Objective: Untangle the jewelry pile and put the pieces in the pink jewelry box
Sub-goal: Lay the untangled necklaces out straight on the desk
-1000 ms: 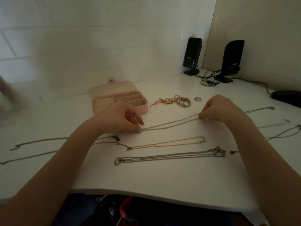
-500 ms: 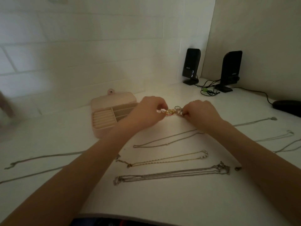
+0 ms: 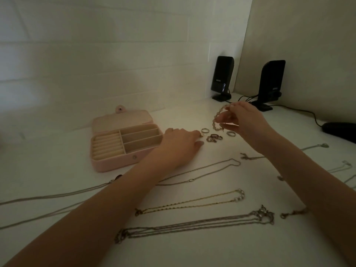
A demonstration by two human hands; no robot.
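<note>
The pink jewelry box [image 3: 115, 162] lies open on the white table at centre left, its compartments showing nothing inside. My right hand [image 3: 244, 122] is raised above the table and pinches a beaded bracelet [image 3: 217, 118] that hangs in a loop. My left hand [image 3: 181, 145] rests on the table right of the box, fingertips touching a small piece beside a ring [image 3: 204, 130]. A small cluster of rings [image 3: 213, 137] lies between the hands, and one more ring [image 3: 230, 133] sits under the right hand. Several necklaces are laid out straight, among them a gold chain [image 3: 190, 203] and a silver chain [image 3: 192, 226].
Two black speakers [image 3: 222, 78] [image 3: 270, 83] with cables stand at the back right corner. A dark mouse-like object [image 3: 341, 131] lies at the far right. More chains stretch off to the left [image 3: 48, 197] and right [image 3: 316, 146]. White walls close off the back.
Both hands let go of the silver necklace and moved back to the ring pile. The right hand has lifted the beaded bracelet out of it; the left hand has come down onto the table.
</note>
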